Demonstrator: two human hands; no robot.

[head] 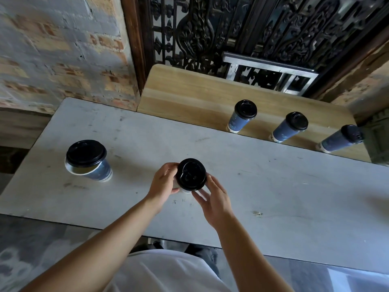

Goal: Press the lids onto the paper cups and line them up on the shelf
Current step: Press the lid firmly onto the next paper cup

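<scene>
Both hands frame the near cup on the table: left hand curled against its side, right hand fingers spread beside the lid. Another lidded cup stands left. 3 lidded cups line the far shelf.

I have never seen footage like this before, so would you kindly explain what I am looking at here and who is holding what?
There is no machine: this single picture comes from a camera worn on a person's head, looking down at their bare arms. The left hand and right hand are around a paper cup capped with a black lid, standing on a grey table. Another blue cup stands at left with its lid sitting askew. Three lidded cups are lined up on the wooden shelf behind.
</scene>
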